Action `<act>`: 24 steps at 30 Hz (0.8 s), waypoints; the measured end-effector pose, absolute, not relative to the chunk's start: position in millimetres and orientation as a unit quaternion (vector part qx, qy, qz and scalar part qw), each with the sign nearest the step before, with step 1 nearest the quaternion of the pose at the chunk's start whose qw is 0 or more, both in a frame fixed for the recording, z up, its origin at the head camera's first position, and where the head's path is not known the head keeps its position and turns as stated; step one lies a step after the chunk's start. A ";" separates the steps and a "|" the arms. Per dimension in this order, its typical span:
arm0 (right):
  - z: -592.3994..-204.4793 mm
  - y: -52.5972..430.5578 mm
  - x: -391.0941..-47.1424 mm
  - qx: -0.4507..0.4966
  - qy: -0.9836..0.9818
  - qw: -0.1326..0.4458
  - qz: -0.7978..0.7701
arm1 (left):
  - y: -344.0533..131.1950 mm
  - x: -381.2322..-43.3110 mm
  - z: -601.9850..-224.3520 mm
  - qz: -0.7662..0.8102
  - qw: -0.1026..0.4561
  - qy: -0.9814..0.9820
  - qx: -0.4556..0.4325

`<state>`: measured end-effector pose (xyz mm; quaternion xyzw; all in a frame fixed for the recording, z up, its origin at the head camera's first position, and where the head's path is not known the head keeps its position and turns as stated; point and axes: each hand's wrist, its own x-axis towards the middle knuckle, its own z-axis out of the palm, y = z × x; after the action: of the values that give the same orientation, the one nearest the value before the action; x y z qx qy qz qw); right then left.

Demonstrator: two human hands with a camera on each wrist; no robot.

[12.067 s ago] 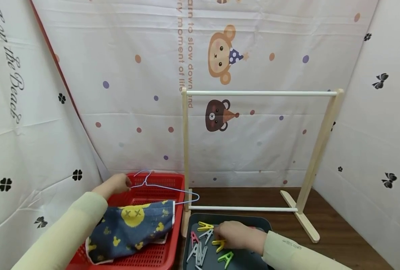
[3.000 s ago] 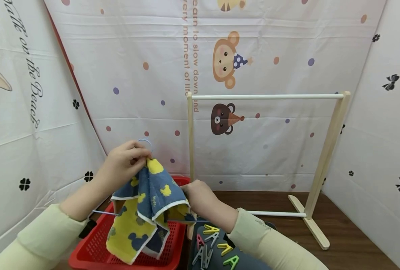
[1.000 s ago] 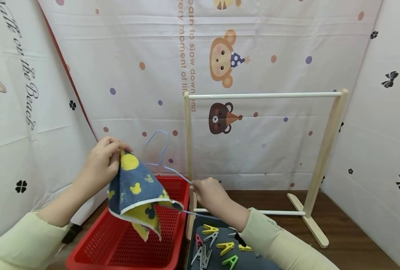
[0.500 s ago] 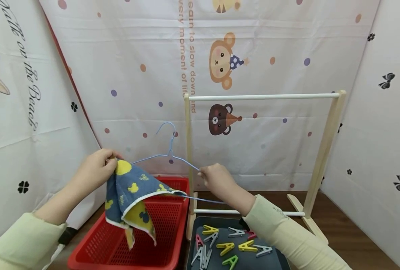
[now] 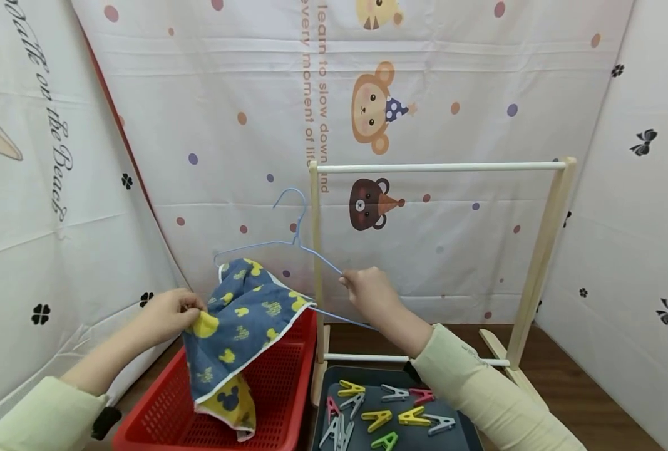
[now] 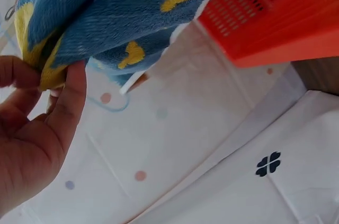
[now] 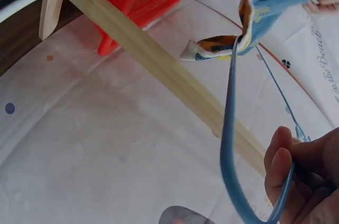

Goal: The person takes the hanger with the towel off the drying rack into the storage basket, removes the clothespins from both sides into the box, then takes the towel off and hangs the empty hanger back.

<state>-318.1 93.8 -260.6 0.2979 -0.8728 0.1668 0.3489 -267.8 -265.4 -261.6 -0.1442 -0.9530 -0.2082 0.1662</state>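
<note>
A blue hanger (image 5: 298, 232) is held up in front of the rack's left post. My right hand (image 5: 373, 304) pinches its right shoulder, and in the right wrist view my right-hand fingers (image 7: 278, 168) curl round the bent end of the hanger (image 7: 228, 144). Over the hanger's lower bar hangs a blue and yellow towel (image 5: 251, 313) with white edging. My left hand (image 5: 167, 316) pinches the towel at a yellow patch on its left side; the left wrist view shows the bunched cloth (image 6: 53, 73) between thumb and fingers. Folds hide part of the bar.
Below the towel stands a red plastic basket (image 5: 305, 382). To its right a dark tray (image 5: 471, 432) carries several clothespins (image 5: 414, 416) in yellow, grey, red and green. A wooden rack (image 5: 542, 263) with white rods (image 5: 441, 168) rises behind the tray.
Since the earlier frames, the hanger has risen and shifted right with my right hand. My left hand has gone lower, and the towel is spread wider along the bar.
</note>
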 end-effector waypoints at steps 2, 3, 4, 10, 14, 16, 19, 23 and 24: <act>-259.2 94.3 -318.2 0.301 -0.868 0.357 0.170 | -265.5 -269.4 -269.4 -0.206 0.158 -0.953 -0.157; -258.5 94.5 -317.9 0.303 -0.866 0.362 0.168 | -264.7 -269.5 -272.3 -0.204 0.153 -0.954 -0.159; -257.7 94.7 -317.5 0.304 -0.864 0.365 0.168 | -263.8 -269.6 -274.8 -0.200 0.150 -0.954 -0.163; -256.0 95.7 -310.9 0.322 -0.851 0.381 0.162 | -255.7 -269.6 -284.1 -0.188 0.104 -0.967 -0.138; -258.7 93.2 -302.4 0.333 -0.856 0.358 0.167 | -248.0 -273.4 -288.8 -0.187 0.098 -0.971 -0.112; -261.5 90.4 -297.9 0.338 -0.861 0.340 0.170 | -240.7 -274.5 -289.6 -0.179 0.139 -0.967 -0.116; -266.5 85.6 -292.1 0.352 -0.865 0.313 0.175 | -228.0 -275.1 -288.9 -0.149 0.222 -0.950 -0.163; -272.0 80.6 -287.6 0.366 -0.864 0.296 0.179 | -214.2 -277.3 -287.2 -0.096 0.233 -0.937 -0.241; -272.6 79.7 -286.9 0.367 -0.863 0.296 0.178 | -212.4 -278.9 -287.0 -0.087 0.215 -0.939 -0.253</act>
<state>-286.9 79.7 -272.6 0.3675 -0.8634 0.1781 0.2963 -278.9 -212.4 -287.0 -0.2530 -0.9392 -0.0871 0.2150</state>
